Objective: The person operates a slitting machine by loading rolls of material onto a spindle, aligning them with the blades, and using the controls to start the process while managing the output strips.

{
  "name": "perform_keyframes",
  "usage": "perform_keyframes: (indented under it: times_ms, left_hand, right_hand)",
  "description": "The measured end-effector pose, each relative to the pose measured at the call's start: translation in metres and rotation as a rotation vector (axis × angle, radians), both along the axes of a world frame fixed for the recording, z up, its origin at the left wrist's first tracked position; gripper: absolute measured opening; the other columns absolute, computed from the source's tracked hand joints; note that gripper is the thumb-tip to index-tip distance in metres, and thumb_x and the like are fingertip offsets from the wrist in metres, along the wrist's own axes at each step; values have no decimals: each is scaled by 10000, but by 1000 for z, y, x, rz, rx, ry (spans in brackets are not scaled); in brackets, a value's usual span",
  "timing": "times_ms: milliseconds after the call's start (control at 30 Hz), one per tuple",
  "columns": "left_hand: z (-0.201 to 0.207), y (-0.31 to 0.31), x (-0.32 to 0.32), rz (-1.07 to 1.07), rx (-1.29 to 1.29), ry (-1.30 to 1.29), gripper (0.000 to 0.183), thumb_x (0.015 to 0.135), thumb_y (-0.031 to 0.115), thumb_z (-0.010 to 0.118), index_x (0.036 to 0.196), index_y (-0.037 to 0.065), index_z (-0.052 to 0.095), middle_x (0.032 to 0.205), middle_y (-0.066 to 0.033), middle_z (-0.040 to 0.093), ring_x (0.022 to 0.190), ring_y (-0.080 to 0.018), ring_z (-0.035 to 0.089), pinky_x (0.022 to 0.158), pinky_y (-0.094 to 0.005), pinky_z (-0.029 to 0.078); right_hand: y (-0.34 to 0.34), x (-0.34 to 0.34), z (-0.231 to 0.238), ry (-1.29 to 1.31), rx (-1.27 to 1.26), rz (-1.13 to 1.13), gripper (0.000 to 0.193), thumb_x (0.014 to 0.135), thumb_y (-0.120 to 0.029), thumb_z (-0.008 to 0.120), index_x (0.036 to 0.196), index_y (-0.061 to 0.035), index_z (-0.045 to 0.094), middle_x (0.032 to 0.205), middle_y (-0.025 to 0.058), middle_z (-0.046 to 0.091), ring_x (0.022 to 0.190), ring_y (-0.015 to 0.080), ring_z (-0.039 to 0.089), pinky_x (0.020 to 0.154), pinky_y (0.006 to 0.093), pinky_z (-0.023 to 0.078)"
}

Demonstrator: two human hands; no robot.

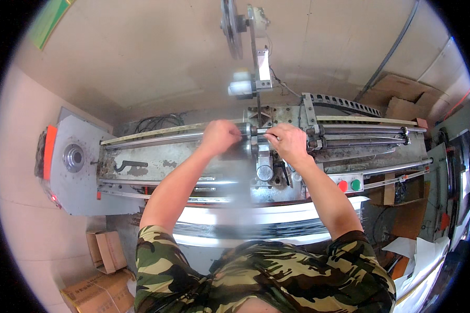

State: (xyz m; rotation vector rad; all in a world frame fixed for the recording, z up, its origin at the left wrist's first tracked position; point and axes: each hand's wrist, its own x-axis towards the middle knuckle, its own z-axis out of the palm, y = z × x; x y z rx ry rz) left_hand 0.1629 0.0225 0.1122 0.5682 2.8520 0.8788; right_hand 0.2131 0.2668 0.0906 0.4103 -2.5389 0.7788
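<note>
Both my hands reach to the middle of a long metal machine (164, 167) with rails. My left hand (222, 136) is closed at the left of a dark, shiny cylindrical part (246, 130), its fingertips pinched against whatever they hold. On the other side, my right hand (289, 142) pinches thumb and forefinger together beside a short bright metal shaft (263, 131). What sits in either pinch is too small to make out. Just below the hands is a round-ended metal fitting (265, 172). A blurred pale patch covers part of the bed near my left forearm.
A hook-shaped wrench (130, 166) lies on the bed. Red (342, 185) and green (355, 184) buttons sit by my right forearm. Above stands a post with a spool (232, 28). Long shiny strips (250, 228) lie before me; cardboard boxes (100, 292) stand lower left.
</note>
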Motion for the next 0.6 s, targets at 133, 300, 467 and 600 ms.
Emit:
perform_keyframes:
  times_ms: [133,300,467,600]
  left_hand:
    - [6,-2,3,-25,56,-70,236,744,192,781,940,61,781,941,-136,744,836,-268,713,773,-356,544]
    - [-4,-23,-5,-168,293,-218,271,812,203,746,1010,20,765,873,-98,754,798,-206,700,745,-342,539]
    - [16,-19,-13,-134,161,-405,242,834,205,728,985,20,767,833,-81,747,761,-170,679,724,-328,532]
    - [5,-13,-7,-105,134,-185,200,811,212,750,939,60,777,837,-95,746,733,-205,693,701,-347,533]
  right_hand:
    - [1,0,0,-29,9,-18,150,822,-296,751,828,-146,754,807,30,689,770,263,669,643,390,517]
    - [0,0,1,-20,40,-15,135,813,-282,758,827,-148,754,807,30,688,766,262,668,636,385,515]
    - [0,-2,1,22,52,7,117,793,-244,771,818,-132,745,802,32,685,763,260,667,633,382,514]
    - [1,-2,1,42,63,8,132,780,-240,782,830,-123,745,817,44,690,777,267,671,647,379,522]
